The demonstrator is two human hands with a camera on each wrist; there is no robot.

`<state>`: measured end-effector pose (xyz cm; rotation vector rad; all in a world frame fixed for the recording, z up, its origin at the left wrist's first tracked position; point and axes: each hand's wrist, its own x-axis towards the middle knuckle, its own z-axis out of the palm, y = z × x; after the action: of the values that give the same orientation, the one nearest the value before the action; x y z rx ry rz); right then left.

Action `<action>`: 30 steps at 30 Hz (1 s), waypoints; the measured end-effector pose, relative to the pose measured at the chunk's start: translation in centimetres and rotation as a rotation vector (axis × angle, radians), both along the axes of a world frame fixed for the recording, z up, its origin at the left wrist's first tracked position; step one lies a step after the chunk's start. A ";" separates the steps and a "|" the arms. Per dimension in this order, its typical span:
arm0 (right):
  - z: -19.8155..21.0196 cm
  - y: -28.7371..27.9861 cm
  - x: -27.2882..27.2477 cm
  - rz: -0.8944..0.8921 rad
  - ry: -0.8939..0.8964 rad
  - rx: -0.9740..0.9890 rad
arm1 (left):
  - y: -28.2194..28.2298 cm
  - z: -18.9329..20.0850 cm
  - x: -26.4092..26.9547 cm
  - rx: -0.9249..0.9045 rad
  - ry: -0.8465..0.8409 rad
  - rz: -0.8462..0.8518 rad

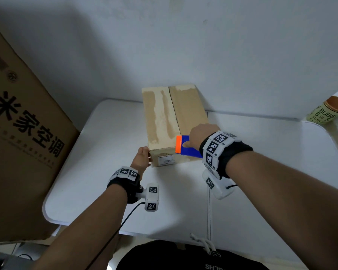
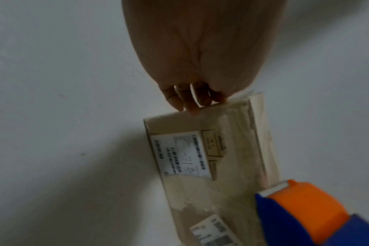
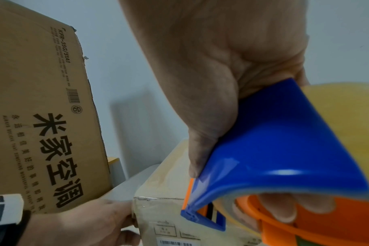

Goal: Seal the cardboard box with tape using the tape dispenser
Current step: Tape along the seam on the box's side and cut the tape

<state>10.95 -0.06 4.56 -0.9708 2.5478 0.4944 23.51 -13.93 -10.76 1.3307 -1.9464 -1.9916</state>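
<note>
A long cardboard box (image 1: 164,117) lies on the white table (image 1: 271,172), its two top flaps meeting along a centre seam and a white label on its near end. My right hand (image 1: 199,135) grips a blue and orange tape dispenser (image 1: 183,146), holding it against the box's near top edge by the seam. The dispenser (image 3: 274,149) carries a yellowish tape roll (image 3: 348,116), and its orange front overhangs the box's near end (image 2: 232,149). My left hand (image 1: 145,152) rests with straight fingers (image 2: 187,101) against the box's near left corner (image 3: 164,208).
A large brown carton (image 1: 23,133) printed with black characters stands at the table's left edge. A green can with a brown lid (image 1: 328,112) sits at the far right. A white wall runs behind the box. A black cable hangs from my left wrist.
</note>
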 end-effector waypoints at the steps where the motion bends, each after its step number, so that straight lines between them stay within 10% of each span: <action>1: 0.0 0.0 0.0 0.004 0.002 -0.002 | -0.2 -0.1 0.2 -0.018 -0.076 -0.072; 12: 0.2 0.1 0.1 -0.010 -0.006 -0.003 | -0.7 3.2 -1.8 -0.478 -0.063 -0.058; 17: 0.0 0.3 -0.1 -0.002 -0.025 -0.026 | -1.3 5.3 -2.5 -0.884 -0.168 -0.472; 30: -0.2 1.7 -1.6 -0.048 -0.245 -0.038 | -0.3 6.9 -5.1 -1.150 -0.322 -1.111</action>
<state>9.32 1.60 4.31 -0.9203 2.3615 0.2939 18.41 -14.25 -3.84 0.2166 -3.4680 -0.2486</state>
